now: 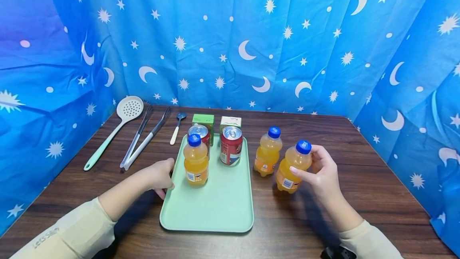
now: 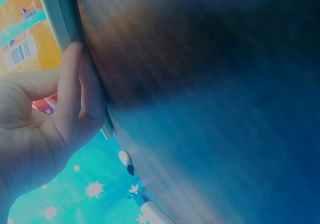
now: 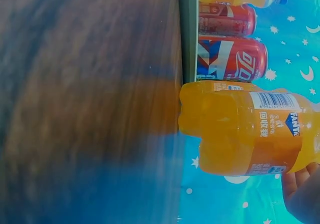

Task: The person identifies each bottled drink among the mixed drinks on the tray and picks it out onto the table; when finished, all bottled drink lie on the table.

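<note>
A light green tray (image 1: 212, 211) lies on the table, and my left hand (image 1: 161, 177) grips its left rim. In the left wrist view the fingers (image 2: 70, 94) bend against the tray's edge. On the tray stand an orange soda bottle (image 1: 195, 165) with a blue cap, two red soda cans (image 1: 231, 147), and two small cartons (image 1: 203, 120) behind them. My right hand (image 1: 325, 175) holds another orange soda bottle (image 1: 292, 169), tilted, right of the tray; its base shows just off the table in the right wrist view. A third orange soda bottle (image 1: 267, 153) stands beside it.
At the back left of the dark wooden table (image 1: 280, 219) lie a slotted skimmer (image 1: 130, 108), metal tongs (image 1: 143, 139) and a small spoon (image 1: 177, 129). A blue star-patterned cloth (image 1: 223, 43) hangs round the back and sides.
</note>
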### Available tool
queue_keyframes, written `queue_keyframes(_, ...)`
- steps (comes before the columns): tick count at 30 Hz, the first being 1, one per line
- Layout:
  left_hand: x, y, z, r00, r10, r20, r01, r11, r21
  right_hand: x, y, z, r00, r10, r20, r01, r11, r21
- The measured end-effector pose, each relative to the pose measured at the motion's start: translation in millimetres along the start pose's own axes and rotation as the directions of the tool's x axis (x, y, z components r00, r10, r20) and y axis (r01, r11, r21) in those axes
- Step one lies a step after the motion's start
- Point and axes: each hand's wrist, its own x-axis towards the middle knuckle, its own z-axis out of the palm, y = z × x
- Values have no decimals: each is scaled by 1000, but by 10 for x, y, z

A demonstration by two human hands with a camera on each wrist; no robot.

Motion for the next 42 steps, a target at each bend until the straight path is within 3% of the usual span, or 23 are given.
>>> queue_keyframes(22, -8, -8, -3, 1000, 10, -4, -10, 1000, -1, 31, 45, -21, 990, 107, -88, -117, 986, -118)
queue_keyframes(34, -16, 0, -9, 1000, 10, -1, -10, 1000, 0, 53, 55, -32, 969, 202, -145, -229, 952, -205)
queue_keyframes(42, -26, 7, -8, 1000, 6, 4, -6, 1000, -9, 71, 62, -33, 961, 225, -161, -262, 925, -276)
